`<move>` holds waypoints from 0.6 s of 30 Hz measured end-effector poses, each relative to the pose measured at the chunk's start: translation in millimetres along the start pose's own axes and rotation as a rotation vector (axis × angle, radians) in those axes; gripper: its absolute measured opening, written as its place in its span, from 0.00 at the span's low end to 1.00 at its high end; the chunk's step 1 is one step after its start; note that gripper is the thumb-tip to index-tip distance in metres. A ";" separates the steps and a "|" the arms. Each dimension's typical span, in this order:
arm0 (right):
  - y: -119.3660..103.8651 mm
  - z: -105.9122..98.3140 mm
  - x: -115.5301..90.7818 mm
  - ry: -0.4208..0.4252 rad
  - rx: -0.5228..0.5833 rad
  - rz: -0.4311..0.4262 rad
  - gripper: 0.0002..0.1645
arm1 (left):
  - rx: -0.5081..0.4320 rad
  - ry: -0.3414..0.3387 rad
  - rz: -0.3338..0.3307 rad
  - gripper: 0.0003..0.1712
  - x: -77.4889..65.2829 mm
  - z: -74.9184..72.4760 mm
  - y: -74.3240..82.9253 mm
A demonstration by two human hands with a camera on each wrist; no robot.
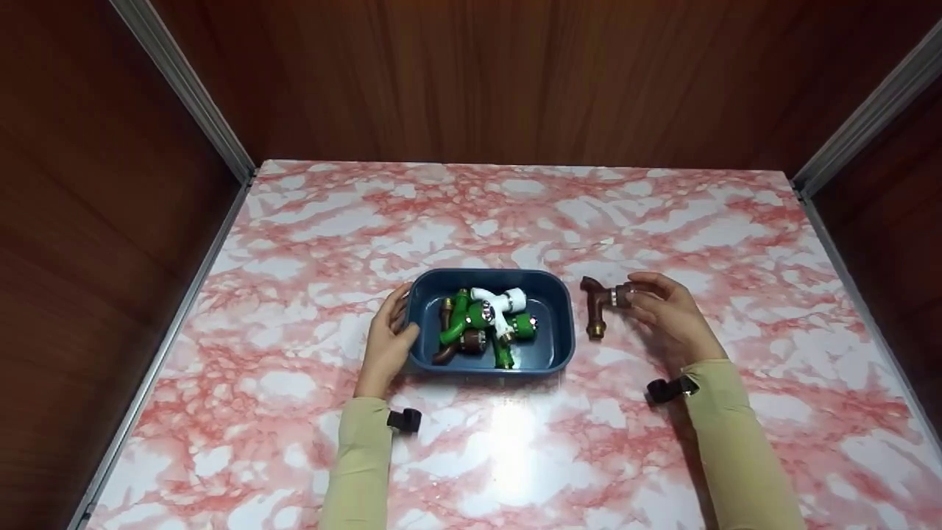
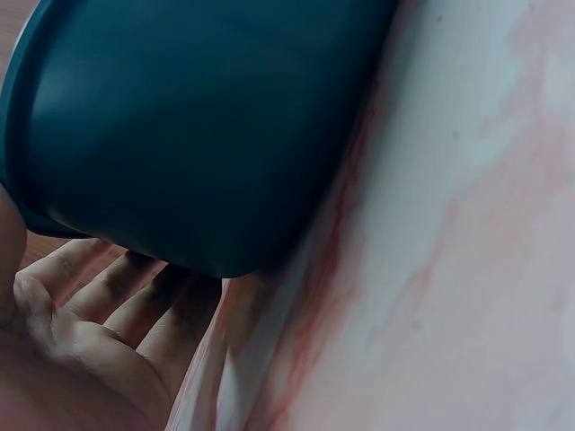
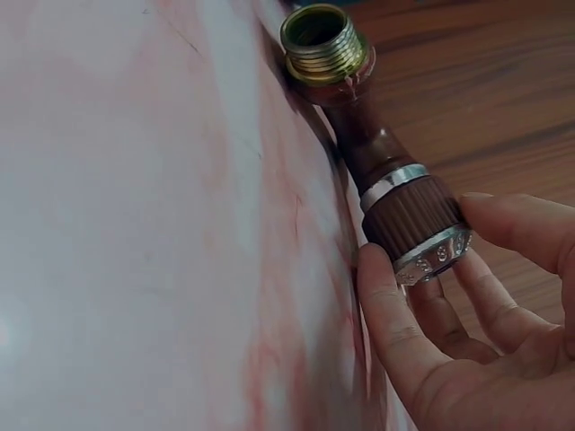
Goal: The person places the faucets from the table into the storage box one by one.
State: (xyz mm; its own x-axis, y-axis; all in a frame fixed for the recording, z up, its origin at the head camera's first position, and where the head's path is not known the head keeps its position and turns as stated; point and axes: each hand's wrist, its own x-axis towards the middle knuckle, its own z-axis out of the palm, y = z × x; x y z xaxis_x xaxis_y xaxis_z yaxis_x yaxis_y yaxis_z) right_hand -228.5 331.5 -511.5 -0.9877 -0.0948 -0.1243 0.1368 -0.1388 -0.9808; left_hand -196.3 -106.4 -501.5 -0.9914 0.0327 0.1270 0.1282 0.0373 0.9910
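Observation:
A dark blue plastic tub [image 1: 493, 271] stands on the table, with my left hand [image 1: 386, 342] holding its left end. The thumb lies at the rim and the fingers reach along the outer wall [image 2: 180, 135]. Inside is a pile of taps: a white tap [image 1: 500, 302], green taps [image 1: 467, 318] and a brown tap [image 1: 471, 341]. To the right of the tub, my right hand [image 1: 670, 309] pinches another brown tap [image 1: 596, 313] by its ribbed knob [image 3: 413, 215]. That tap's brass threaded end [image 3: 323, 49] points away from the fingers, close over the tabletop.
The table [image 1: 294, 442] has a red and white marbled top. Brown wood-grain panels [image 1: 471, 81] rise at the back and both sides, with metal corner strips [image 1: 188, 88] between them. Each sleeved wrist wears a small black camera [image 1: 405, 420].

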 end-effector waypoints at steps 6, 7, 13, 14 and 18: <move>-0.9 0.4 -1.4 0.019 -0.049 0.015 0.31 | 0.009 0.002 0.005 0.36 -0.2 0.2 0.1; -0.9 0.3 -1.7 0.026 -0.056 0.019 0.32 | 0.005 0.004 0.009 0.36 -0.1 0.2 -0.1; -0.8 0.0 -3.7 0.056 -0.050 0.052 0.35 | -0.005 0.003 0.014 0.35 0.0 -0.1 -1.4; -0.8 0.0 -4.0 0.059 -0.046 0.055 0.35 | -0.005 0.002 0.012 0.35 0.1 -0.1 -1.4; -2.3 0.3 -6.5 0.064 -0.033 0.075 0.35 | -0.010 0.000 0.003 0.36 1.0 -0.1 -1.8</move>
State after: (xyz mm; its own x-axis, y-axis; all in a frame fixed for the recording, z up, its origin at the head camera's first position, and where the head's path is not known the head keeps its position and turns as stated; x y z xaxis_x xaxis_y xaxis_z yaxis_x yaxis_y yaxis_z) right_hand -222.4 332.1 -508.3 -0.9778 -0.0408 -0.2054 0.2085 -0.1007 -0.9728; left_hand -197.6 -106.6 -503.1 -0.9910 0.0329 0.1295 0.1304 0.0273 0.9911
